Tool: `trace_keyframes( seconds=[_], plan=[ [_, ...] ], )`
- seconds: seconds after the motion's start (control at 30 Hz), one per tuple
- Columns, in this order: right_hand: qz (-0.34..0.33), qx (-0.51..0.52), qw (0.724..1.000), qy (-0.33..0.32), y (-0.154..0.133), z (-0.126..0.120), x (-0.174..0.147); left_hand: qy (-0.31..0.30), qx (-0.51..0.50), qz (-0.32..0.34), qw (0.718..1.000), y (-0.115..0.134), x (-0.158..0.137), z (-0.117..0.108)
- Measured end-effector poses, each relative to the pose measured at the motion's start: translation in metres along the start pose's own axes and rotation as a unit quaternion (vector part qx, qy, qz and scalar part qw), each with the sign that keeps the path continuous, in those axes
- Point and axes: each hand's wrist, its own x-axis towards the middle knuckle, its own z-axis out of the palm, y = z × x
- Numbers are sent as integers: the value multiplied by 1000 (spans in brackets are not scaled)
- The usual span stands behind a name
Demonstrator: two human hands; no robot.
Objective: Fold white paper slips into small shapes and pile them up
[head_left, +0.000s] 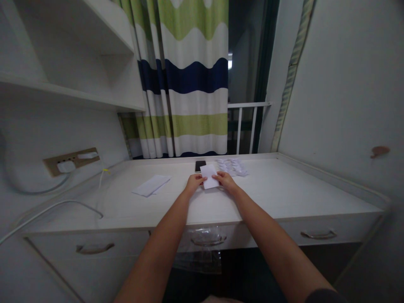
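Note:
A small white sheet of paper (209, 175) is held up just over the desk, tilted toward me. My left hand (195, 182) pinches its left edge, thumb on the near face. On the opposite edge my right hand (226, 181) grips it the same way, fingers mostly behind. Behind the sheet lies a dark phone-like object (200, 165), partly covered by the paper. To the right of it several folded white paper pieces (233, 166) sit in a cluster. A stack of white paper sheets (152, 185) rests on the desk to the left of my hands.
The white desk (284, 193) has drawers with metal handles along its front. A clear plastic bag (202, 256) hangs from the middle handle. At left are a wall socket (71, 162) with plugs and a white cable (63, 202). A striped curtain (197, 75) hangs behind.

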Motion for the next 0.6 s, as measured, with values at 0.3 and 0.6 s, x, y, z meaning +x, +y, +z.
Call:
trace_keyframes(
  seconds=[0.3,0.6],
  plan=[
    [6,-2,1000,4,-1,-1,-1,-17,-13,-7,1000,-1,0,-1],
    [23,5,1000,10,-3,0,-3,-23,-33,-14,999,0,-2,1]
  ],
)
